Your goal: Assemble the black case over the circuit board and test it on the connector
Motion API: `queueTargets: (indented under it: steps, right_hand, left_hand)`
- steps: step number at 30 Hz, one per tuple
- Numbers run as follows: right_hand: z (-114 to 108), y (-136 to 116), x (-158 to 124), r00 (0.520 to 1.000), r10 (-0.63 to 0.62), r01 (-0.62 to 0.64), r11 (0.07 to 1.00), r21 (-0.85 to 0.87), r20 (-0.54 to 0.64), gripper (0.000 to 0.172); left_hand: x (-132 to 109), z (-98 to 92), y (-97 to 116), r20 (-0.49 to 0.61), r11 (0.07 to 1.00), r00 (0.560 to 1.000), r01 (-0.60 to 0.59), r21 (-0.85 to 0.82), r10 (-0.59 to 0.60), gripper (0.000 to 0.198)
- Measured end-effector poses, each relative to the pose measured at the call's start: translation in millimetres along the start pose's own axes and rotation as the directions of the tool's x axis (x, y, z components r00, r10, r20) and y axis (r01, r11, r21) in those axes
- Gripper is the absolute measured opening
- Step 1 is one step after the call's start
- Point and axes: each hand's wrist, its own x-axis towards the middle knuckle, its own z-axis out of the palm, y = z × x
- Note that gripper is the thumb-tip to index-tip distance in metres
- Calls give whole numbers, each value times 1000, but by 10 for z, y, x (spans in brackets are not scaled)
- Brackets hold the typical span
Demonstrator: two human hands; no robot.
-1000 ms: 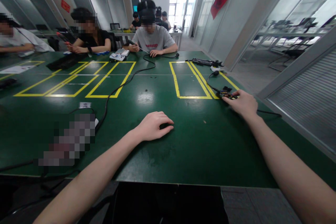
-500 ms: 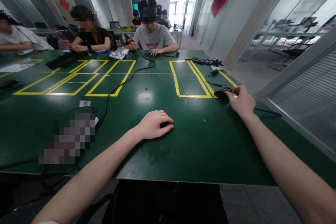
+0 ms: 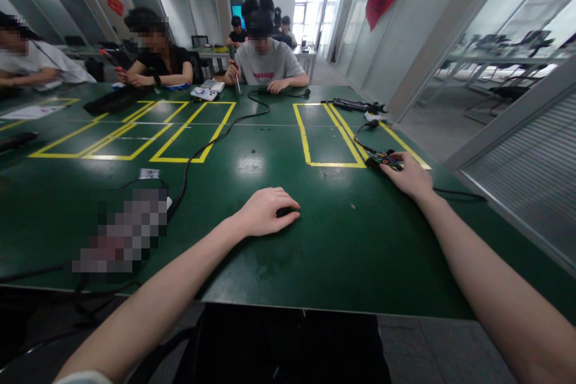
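Left hand (image 3: 269, 211) is just parked on the green table (image 3: 270, 276), fingers loosely curled with a gap to the thumb — can't tell if anything's under the palm. Off to its left is a pixelated lump (image 3: 128, 228), black cord (image 3: 182, 186) running away past it. The right hand (image 3: 411, 177) is well apart, out at the right, thumb and fingers clamped on a dark gadget (image 3: 386, 161) with colourful bits, just beside the near corner of some yellow tape (image 3: 336, 164). Beyond that there's a plug (image 3: 372, 123), then a black folded thing (image 3: 355, 106) — tripod-ish. Across the table, someone in a grey shirt (image 3: 270, 63) holds a thin-shafted tool (image 3: 237, 81).
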Motion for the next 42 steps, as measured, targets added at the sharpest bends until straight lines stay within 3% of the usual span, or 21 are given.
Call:
queueTargets:
  steps: [3, 7, 13, 16, 19, 22, 24, 27, 32, 39, 42]
  right_hand:
    - [-62, -130, -58, 999, 37, -37, 999, -2, 25, 44]
    - [-123, -278, -135, 995, -12, 6, 998, 58, 96, 42]
    - [-53, -772, -419, 947, -269, 216, 937, 273, 174, 37]
    - [-15, -1174, -734, 853, -492, 370, 808, 459, 177, 32]
    - [-22, -1541, -1101, 689, -691, 472, 658, 587, 220, 32]
    - [-31, -1775, -1340, 507, -834, 535, 501, 680, 216, 35]
    - [-17, -1839, -1376, 468, -867, 540, 436, 720, 174, 34]
    - [16, -1823, -1306, 505, -855, 572, 431, 698, 114, 32]
    - [31, -1712, -1178, 620, -778, 601, 557, 574, 106, 31]
    - [13, -1676, -1122, 667, -742, 562, 560, 609, 68, 32]
    - [-13, -1682, -1116, 656, -753, 553, 531, 643, 57, 28]
  left_hand:
    - [-1, -9, 9, 6, 1000, 1000, 3, 3, -3, 18]
    - [-4, -6, 11, 10, 1000, 1000, 11, 0, -11, 19]
    - [7, -21, 4, -22, 1000, 1000, 20, 8, -20, 22]
    - [16, -43, 17, -97, 1000, 995, 7, 14, -5, 28]
    - [9, -59, 31, -118, 1000, 993, -15, -18, 13, 32]
    - [-19, -75, 32, -43, 997, 999, 7, -82, -11, 29]
    - [-38, -86, 21, -21, 995, 999, 39, -89, -41, 33]
    - [-53, -84, -9, -27, 997, 998, 56, -52, -57, 47]
    - [-58, -34, -66, -17, 997, 999, 36, -67, -37, 67]
    - [-69, -61, -108, -49, 993, 993, 102, -53, -105, 53]
    - [-61, -59, -108, -46, 995, 994, 96, -24, -97, 47]
